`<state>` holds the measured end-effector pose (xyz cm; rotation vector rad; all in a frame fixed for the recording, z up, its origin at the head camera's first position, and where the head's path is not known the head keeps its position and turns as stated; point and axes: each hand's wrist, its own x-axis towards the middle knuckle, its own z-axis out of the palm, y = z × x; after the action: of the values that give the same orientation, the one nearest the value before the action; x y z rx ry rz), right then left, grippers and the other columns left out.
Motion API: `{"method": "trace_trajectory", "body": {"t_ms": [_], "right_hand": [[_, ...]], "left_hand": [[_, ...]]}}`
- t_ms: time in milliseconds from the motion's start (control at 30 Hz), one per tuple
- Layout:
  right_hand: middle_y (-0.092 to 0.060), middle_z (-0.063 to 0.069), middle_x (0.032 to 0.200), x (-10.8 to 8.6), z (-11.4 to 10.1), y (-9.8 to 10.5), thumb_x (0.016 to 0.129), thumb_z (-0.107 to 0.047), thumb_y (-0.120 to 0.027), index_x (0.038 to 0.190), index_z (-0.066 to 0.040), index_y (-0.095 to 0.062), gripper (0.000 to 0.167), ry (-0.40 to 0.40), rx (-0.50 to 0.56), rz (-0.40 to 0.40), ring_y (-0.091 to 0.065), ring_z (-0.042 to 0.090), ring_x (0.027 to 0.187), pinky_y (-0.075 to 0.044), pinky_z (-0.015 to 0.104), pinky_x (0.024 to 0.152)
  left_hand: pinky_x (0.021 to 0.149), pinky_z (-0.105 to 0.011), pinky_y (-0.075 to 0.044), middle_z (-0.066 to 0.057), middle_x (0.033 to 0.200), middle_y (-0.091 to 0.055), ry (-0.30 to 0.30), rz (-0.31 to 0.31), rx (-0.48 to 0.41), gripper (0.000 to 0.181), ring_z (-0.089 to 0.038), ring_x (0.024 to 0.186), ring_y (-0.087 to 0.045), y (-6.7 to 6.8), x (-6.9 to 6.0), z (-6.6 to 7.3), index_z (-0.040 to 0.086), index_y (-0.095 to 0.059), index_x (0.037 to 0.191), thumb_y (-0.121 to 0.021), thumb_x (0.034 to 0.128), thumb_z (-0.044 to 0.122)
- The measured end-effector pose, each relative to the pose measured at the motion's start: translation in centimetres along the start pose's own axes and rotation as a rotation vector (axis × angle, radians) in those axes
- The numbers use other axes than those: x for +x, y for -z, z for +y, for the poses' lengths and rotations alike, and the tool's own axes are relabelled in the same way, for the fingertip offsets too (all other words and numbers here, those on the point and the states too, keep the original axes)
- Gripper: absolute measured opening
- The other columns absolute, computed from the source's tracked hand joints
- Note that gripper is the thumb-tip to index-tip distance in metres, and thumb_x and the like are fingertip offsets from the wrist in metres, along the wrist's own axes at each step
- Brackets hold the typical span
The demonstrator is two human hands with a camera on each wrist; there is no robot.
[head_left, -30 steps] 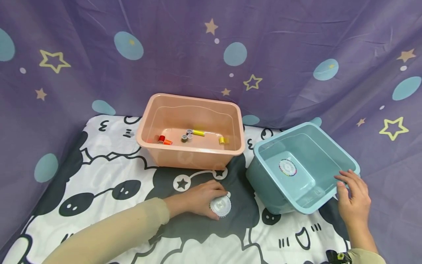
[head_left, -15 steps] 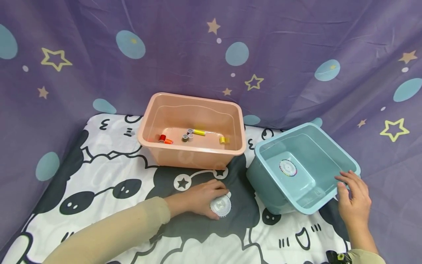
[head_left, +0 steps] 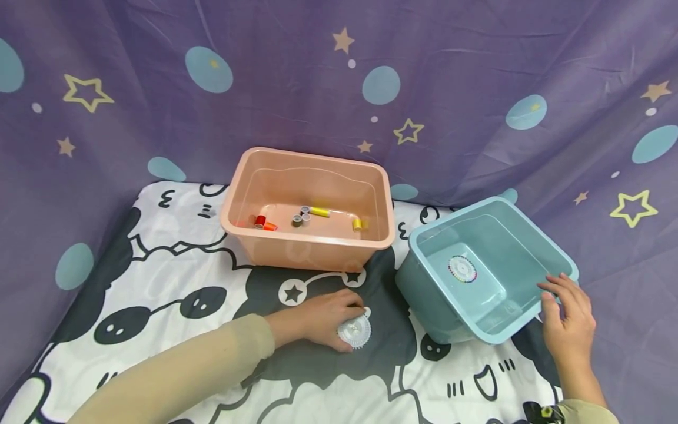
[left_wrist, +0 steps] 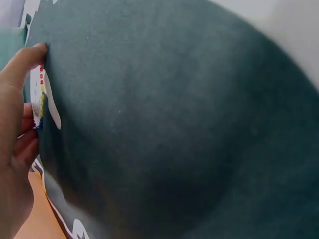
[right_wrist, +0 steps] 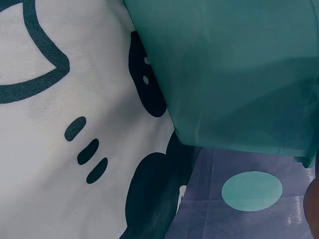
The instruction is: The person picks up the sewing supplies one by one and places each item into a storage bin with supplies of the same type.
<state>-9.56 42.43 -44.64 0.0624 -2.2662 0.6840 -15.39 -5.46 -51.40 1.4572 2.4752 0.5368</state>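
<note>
In the head view my left hand (head_left: 331, 321) is at a round pin wheel (head_left: 355, 331) over the dark print of the cloth, thumb and fingers around its left edge. The left wrist view shows that wheel (left_wrist: 38, 94) edge-on between thumb and fingers, with red, yellow and blue pin heads along its rim. My right hand (head_left: 571, 324) rests on the right near rim of a blue bin (head_left: 436, 294), its fingers reaching over the edge. A second pin wheel (head_left: 462, 269) with coloured heads lies on that bin's floor.
A peach bin (head_left: 307, 253) stands at the back, left of the blue one. Inside are several small thread spools, among them a red spool (head_left: 260, 221) and a yellow spool (head_left: 357, 224). A purple curtain (head_left: 296, 76) hangs behind the patterned cloth (head_left: 175, 259).
</note>
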Motion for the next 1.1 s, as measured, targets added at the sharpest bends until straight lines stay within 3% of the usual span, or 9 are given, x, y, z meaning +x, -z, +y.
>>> {"method": "trace_trajectory", "body": {"t_ms": [233, 467, 700, 1100], "right_hand": [[-0.072, 0.021, 0.127, -0.06, 0.06, 0.0, 0.1, -0.009, -0.06, 0.108, 0.005, -0.077, 0.023, -0.002, -0.001, 0.001, -0.052, 0.01, 0.144, -0.031, 0.018, 0.119], [-0.072, -0.001, 0.13, -0.07, 0.13, 0.1, 0.1, -0.009, -0.061, 0.108, 0.003, -0.078, 0.022, -0.009, 0.004, 0.003, -0.053, 0.01, 0.143, -0.031, 0.018, 0.119], [-0.072, 0.025, 0.126, -0.02, -0.05, 0.19, 0.101, -0.009, -0.06, 0.109, 0.004, -0.077, 0.023, -0.017, -0.004, -0.018, -0.052, 0.01, 0.144, -0.03, 0.018, 0.119], [-0.072, 0.026, 0.124, 0.09, 0.16, 0.15, 0.099, -0.006, -0.061, 0.107, 0.005, -0.078, 0.022, -0.004, 0.009, 0.003, -0.053, 0.008, 0.143, -0.031, 0.019, 0.119]], "left_hand": [[0.111, -0.028, -0.048, -0.003, 0.144, -0.057, 0.019, -0.031, 0.037, 0.08, -0.017, 0.135, -0.051, 0.16, 0.17, 0.33, 0.012, -0.063, 0.148, -0.087, 0.0842, 0.053], [0.122, -0.033, -0.04, -0.005, 0.165, -0.044, 0.041, -0.06, 0.032, 0.098, -0.02, 0.153, -0.04, 0.34, 0.18, 0.47, 0.01, -0.046, 0.162, -0.087, 0.0848, 0.055], [0.126, -0.033, -0.033, -0.005, 0.169, -0.041, 0.033, -0.08, 0.066, 0.099, -0.02, 0.158, -0.034, 0.36, 0.07, 0.45, 0.01, -0.044, 0.164, -0.083, 0.0859, 0.058], [0.119, -0.034, -0.044, -0.005, 0.161, -0.05, 0.033, -0.081, 0.029, 0.082, -0.02, 0.149, -0.046, 0.02, -0.29, 1.0, 0.011, -0.054, 0.157, -0.082, 0.0915, 0.052]]}}
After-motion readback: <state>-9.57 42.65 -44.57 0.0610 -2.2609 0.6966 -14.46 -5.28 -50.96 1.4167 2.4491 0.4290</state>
